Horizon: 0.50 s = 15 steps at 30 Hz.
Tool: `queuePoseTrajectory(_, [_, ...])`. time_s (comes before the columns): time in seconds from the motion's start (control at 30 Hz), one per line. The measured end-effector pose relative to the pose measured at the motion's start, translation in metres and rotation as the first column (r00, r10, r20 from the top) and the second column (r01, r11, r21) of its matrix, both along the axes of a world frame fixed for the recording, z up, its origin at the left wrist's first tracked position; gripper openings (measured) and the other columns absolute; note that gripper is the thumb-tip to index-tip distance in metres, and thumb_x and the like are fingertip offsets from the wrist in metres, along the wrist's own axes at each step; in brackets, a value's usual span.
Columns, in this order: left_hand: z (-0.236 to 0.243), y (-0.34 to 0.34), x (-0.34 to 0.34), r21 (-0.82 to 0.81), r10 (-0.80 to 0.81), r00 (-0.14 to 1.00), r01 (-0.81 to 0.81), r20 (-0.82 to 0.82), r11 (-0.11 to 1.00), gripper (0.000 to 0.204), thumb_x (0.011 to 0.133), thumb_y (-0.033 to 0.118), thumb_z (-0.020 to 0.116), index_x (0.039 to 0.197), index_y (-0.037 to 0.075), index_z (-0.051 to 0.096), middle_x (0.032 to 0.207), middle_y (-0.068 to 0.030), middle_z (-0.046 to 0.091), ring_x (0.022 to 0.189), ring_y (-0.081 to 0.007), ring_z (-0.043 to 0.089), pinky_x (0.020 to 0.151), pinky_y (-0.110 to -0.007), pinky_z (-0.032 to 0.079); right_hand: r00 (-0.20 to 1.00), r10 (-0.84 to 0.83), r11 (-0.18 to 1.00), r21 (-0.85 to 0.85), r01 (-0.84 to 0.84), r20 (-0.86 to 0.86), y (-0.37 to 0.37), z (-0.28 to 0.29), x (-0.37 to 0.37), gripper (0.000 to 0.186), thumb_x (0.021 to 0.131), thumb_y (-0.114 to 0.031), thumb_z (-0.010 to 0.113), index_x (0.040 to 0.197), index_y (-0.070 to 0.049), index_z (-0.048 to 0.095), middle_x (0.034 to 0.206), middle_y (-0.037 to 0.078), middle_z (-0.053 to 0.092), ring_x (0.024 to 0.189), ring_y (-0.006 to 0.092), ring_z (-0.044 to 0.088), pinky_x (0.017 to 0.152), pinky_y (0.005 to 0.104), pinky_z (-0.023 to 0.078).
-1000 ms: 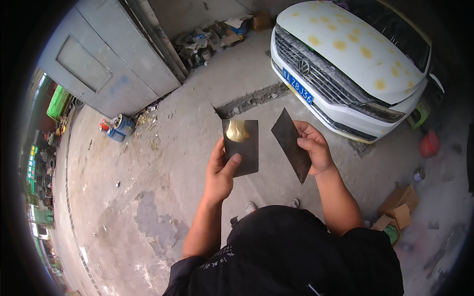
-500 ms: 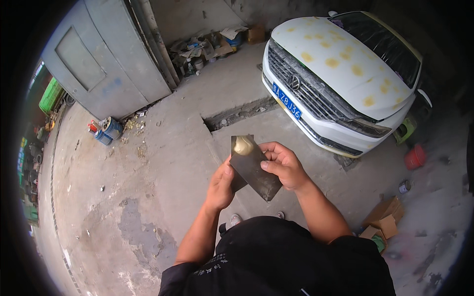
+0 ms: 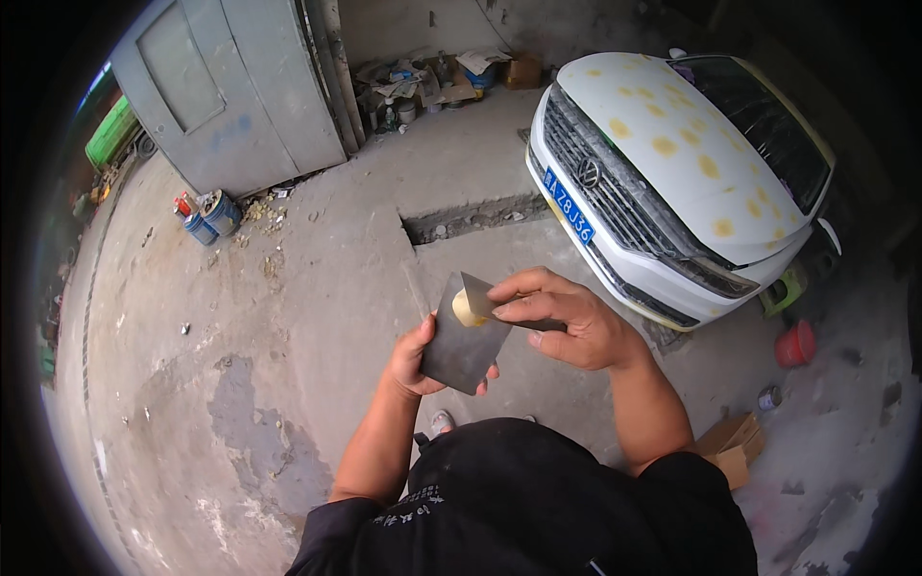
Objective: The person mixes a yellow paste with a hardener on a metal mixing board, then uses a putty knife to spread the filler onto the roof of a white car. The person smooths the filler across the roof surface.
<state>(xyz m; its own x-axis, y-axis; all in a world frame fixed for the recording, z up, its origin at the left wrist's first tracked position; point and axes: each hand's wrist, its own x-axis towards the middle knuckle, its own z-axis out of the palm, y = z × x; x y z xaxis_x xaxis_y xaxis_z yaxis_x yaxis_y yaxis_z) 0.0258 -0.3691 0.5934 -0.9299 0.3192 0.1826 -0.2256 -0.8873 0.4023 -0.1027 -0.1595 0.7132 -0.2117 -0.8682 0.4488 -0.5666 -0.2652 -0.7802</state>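
Note:
In the middle of the view my left hand [image 3: 408, 360] is closed on a dark, flat rectangular blade [image 3: 451, 350], with fingertips showing past its lower right edge. A lump of pale yellow paste [image 3: 469, 307] sits near that blade's top. My right hand [image 3: 586, 331] grips a second dark blade [image 3: 545, 324], tilted almost edge-on against the paste and the first blade. Its fingers lie along that blade's upper side, the thumb underneath.
A white car [image 3: 691, 163] with yellow patches on its hood stands ahead right. A trench [image 3: 461, 226] crosses the concrete floor. Cans [image 3: 219, 213] sit by a metal door [image 3: 221, 106]. Clutter [image 3: 432, 86] lines the back wall; a red bucket [image 3: 795, 344] and cardboard box [image 3: 730, 446] lie right.
My hands have come together from apart. The right blade, earlier laid flat over the left one, is turned nearly edge-on at the paste. The left blade is more tilted.

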Motion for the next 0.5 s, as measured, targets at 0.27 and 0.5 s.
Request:
queuePoseTrajectory(0.27, [0.009,0.016,0.001,-0.110,0.188,0.977,-0.177,0.100,0.978,0.076,0.093,0.060,0.054,0.147,0.009,0.035,0.135,-0.0172,0.052,0.109,-0.0420,0.061,0.079,-0.057,0.055,0.874,-0.278,0.824,0.368,0.430,-0.399,0.006,-0.012,-0.022,0.049,0.078,0.004,0.054,0.124,-0.006,0.066,0.130,0.012,0.060,0.120,0.0289,0.055,0.105,0.0390,0.042])
queuePoseTrajectory(0.5, [0.011,0.027,-0.020,-0.441,0.581,0.797,-0.587,-0.166,0.679,0.064,0.104,0.050,0.037,0.153,0.010,0.028,0.141,-0.0072,0.048,0.120,-0.0197,0.054,0.097,-0.040,0.050,0.862,-0.307,0.877,0.232,0.421,-0.404,-0.026,-0.015,0.020,0.047,0.080,0.002,0.056,0.125,-0.006,0.065,0.130,0.015,0.060,0.119,0.0340,0.054,0.102,0.0409,0.045])
